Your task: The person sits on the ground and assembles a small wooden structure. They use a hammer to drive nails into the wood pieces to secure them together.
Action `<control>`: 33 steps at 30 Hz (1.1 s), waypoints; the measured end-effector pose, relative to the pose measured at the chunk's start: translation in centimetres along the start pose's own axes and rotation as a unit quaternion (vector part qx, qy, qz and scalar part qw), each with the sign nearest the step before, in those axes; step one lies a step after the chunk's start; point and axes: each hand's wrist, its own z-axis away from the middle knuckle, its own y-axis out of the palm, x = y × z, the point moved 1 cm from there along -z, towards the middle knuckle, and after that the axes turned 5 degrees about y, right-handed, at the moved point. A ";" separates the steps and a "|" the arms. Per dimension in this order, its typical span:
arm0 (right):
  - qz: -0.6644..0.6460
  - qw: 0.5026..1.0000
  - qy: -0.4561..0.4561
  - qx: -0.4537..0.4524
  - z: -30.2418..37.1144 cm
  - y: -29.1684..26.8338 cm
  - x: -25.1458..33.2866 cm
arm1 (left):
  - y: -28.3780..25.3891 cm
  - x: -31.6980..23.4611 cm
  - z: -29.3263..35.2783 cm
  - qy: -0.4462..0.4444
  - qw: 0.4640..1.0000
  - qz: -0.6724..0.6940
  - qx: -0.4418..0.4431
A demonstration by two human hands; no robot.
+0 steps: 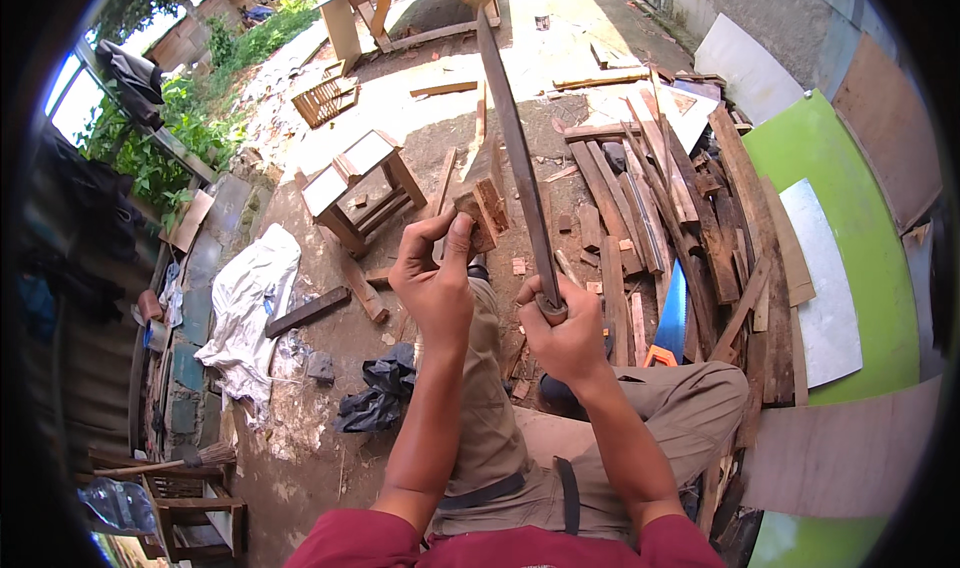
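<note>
The work is being carried out above a brown floor (pixel 290 483), flanked at right by a grey wall (pixel 745 28). Boards (pixel 610 203) are being piled along the right side, and an orange-handled saw (pixel 673 313) is being kept beside them. At lower left, a clear plastic bottle (pixel 118 505) is being held near a small wooden frame (pixel 200 505); its contents are not being shown clearly. A wooden block (pixel 486 215) is being pinched between thumb and forefinger of the left hand (pixel 435 278). A long dark blade (pixel 520 158) is being gripped at its base by the right hand (pixel 562 330), fingers curled around it, and is being pointed forward, just right of the block.
</note>
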 end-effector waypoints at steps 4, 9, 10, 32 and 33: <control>-0.004 0.998 -0.065 -0.020 0.0 0.5 -1.1 | 0.3 0.4 -0.3 0.021 1.000 -0.006 0.005; 0.012 0.999 0.023 0.029 -0.7 0.0 -1.0 | -0.2 0.5 -0.7 0.016 1.000 -0.005 -0.002; -0.014 1.000 0.008 0.019 -0.3 -0.1 -0.7 | -0.2 0.5 -0.4 0.025 1.000 -0.014 -0.002; -0.003 0.997 -0.070 -0.017 -0.2 -0.7 1.0 | 0.2 0.7 1.0 0.030 0.999 -0.021 0.007; -0.007 0.995 -0.096 -0.028 -0.2 -0.6 0.9 | 0.3 0.6 1.0 0.026 0.999 -0.018 0.009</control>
